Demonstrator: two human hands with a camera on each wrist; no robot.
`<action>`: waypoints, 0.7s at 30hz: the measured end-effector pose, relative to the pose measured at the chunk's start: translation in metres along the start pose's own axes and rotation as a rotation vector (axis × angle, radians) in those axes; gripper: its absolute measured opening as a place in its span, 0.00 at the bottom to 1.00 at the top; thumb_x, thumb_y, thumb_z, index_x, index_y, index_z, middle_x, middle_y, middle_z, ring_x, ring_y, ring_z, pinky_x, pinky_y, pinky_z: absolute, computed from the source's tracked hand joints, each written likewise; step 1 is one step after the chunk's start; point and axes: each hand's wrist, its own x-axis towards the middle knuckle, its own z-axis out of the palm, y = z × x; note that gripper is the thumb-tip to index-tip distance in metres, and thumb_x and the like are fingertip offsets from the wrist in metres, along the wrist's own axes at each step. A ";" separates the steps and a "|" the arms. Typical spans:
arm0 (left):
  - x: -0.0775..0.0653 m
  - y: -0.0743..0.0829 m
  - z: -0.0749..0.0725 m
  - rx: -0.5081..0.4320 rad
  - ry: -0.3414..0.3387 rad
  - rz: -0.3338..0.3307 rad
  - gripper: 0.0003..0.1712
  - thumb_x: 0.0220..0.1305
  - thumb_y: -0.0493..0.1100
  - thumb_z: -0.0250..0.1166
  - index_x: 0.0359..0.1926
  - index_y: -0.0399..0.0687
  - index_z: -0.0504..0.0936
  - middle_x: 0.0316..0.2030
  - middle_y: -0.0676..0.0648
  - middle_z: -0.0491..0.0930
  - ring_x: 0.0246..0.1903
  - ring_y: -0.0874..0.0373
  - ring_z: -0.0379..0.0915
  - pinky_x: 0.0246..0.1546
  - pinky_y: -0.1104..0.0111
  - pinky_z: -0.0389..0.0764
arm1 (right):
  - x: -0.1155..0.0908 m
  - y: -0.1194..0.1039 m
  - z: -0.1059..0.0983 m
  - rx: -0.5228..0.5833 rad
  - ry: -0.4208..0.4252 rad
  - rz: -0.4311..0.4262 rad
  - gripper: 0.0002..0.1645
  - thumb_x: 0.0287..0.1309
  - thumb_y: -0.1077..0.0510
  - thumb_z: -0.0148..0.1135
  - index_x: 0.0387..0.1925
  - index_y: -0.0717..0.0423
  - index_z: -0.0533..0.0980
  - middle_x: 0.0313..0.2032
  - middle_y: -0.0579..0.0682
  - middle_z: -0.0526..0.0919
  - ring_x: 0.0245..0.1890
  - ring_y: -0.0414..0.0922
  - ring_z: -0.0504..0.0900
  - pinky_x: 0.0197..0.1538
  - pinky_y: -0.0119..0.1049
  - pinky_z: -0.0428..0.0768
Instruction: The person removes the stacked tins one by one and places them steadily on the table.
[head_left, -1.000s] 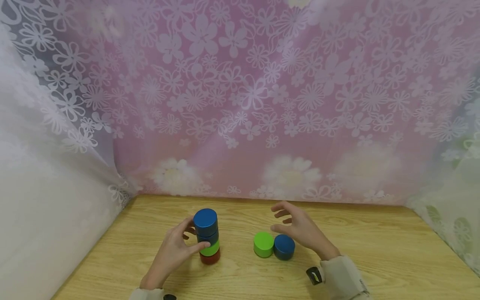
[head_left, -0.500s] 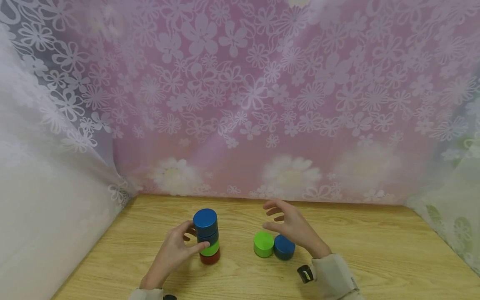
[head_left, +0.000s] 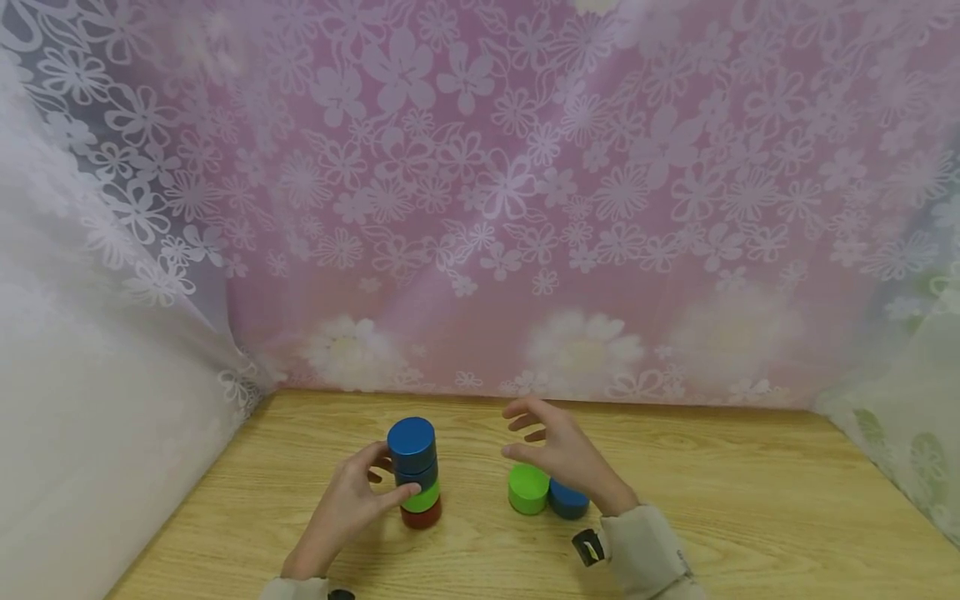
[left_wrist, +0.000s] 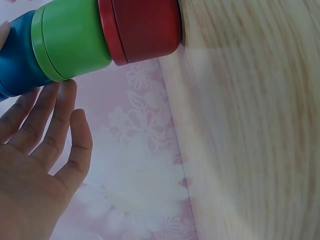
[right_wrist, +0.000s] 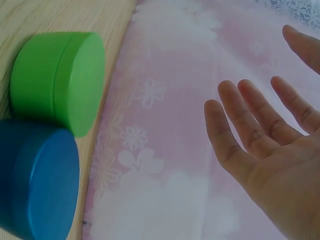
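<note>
A stack of lidded round tins stands upright at left centre: a red tin (head_left: 422,513) lowest, a green tin (head_left: 422,497) on it, then a blue tin (head_left: 418,476) and another blue tin (head_left: 412,444) on top. My left hand (head_left: 348,504) holds the stack around the lower blue and green tins, thumb in front, fingers behind. To the right, a second green tin (head_left: 528,490) and a blue tin (head_left: 567,498) sit side by side, touching. My right hand (head_left: 566,450) hovers above and behind them with loose fingers, holding nothing and partly covering that blue tin.
The wooden table (head_left: 712,492) bears all the tins. A pink flowered curtain (head_left: 480,208) hangs along its back edge, and pale sheets (head_left: 97,375) close off both sides. A black strap (head_left: 588,547) sits by the right sleeve.
My right hand has moved left, from over the right-hand blue tin to over the loose green one. The left hand and the stack have stayed in place.
</note>
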 end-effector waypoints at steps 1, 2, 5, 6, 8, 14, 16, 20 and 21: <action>0.000 0.000 0.000 0.000 0.000 -0.001 0.31 0.51 0.40 0.82 0.55 0.38 0.82 0.42 0.48 0.84 0.40 0.54 0.80 0.39 0.58 0.83 | 0.001 -0.001 0.001 0.007 0.000 -0.004 0.23 0.63 0.60 0.71 0.57 0.61 0.75 0.55 0.59 0.80 0.52 0.63 0.80 0.53 0.59 0.79; 0.000 0.000 0.000 0.000 -0.001 -0.002 0.31 0.51 0.40 0.82 0.55 0.37 0.82 0.42 0.48 0.84 0.40 0.54 0.80 0.39 0.58 0.83 | 0.001 -0.002 0.002 0.012 0.000 -0.008 0.23 0.63 0.60 0.71 0.57 0.61 0.75 0.55 0.59 0.80 0.52 0.63 0.80 0.53 0.59 0.79; 0.000 0.000 0.000 0.001 0.000 -0.003 0.31 0.51 0.40 0.82 0.55 0.37 0.82 0.41 0.48 0.84 0.40 0.54 0.80 0.39 0.57 0.83 | 0.003 -0.004 0.006 0.028 0.001 -0.017 0.23 0.63 0.60 0.71 0.57 0.62 0.75 0.55 0.59 0.80 0.52 0.62 0.80 0.54 0.59 0.79; 0.000 0.001 -0.001 0.003 0.001 -0.002 0.30 0.51 0.40 0.82 0.55 0.37 0.82 0.41 0.48 0.84 0.40 0.54 0.80 0.39 0.58 0.83 | 0.004 -0.005 0.007 0.034 0.001 -0.020 0.23 0.63 0.61 0.71 0.57 0.62 0.75 0.55 0.59 0.80 0.53 0.62 0.80 0.54 0.59 0.79; 0.000 0.001 -0.001 0.005 0.002 -0.002 0.30 0.51 0.40 0.82 0.54 0.37 0.82 0.41 0.48 0.84 0.40 0.54 0.80 0.39 0.57 0.83 | 0.006 -0.007 0.010 0.038 0.000 -0.026 0.23 0.63 0.61 0.71 0.57 0.62 0.75 0.55 0.59 0.80 0.53 0.61 0.80 0.54 0.58 0.79; -0.001 0.002 -0.002 0.003 0.002 -0.001 0.30 0.50 0.40 0.82 0.54 0.37 0.82 0.41 0.47 0.84 0.40 0.53 0.80 0.39 0.56 0.83 | 0.011 -0.012 0.017 0.056 -0.007 -0.031 0.23 0.63 0.61 0.71 0.57 0.61 0.76 0.55 0.58 0.80 0.52 0.58 0.81 0.54 0.58 0.79; -0.001 0.002 -0.001 0.003 0.003 0.000 0.30 0.50 0.40 0.82 0.54 0.37 0.82 0.41 0.47 0.84 0.40 0.53 0.80 0.39 0.55 0.83 | 0.012 -0.013 0.018 0.060 -0.007 -0.028 0.23 0.63 0.60 0.71 0.57 0.61 0.76 0.55 0.58 0.80 0.52 0.58 0.81 0.54 0.58 0.79; 0.000 0.001 -0.001 0.006 -0.002 0.005 0.31 0.50 0.40 0.82 0.55 0.37 0.82 0.41 0.47 0.84 0.39 0.54 0.80 0.39 0.57 0.83 | 0.014 -0.015 0.023 0.071 -0.014 -0.032 0.23 0.63 0.60 0.71 0.57 0.61 0.76 0.54 0.58 0.80 0.52 0.60 0.80 0.54 0.57 0.79; 0.000 0.001 -0.001 0.004 -0.006 0.006 0.31 0.50 0.40 0.82 0.55 0.37 0.82 0.42 0.47 0.84 0.39 0.54 0.80 0.39 0.57 0.83 | 0.015 -0.015 0.024 0.075 -0.019 -0.035 0.23 0.63 0.60 0.71 0.57 0.61 0.75 0.54 0.58 0.80 0.53 0.60 0.80 0.54 0.57 0.79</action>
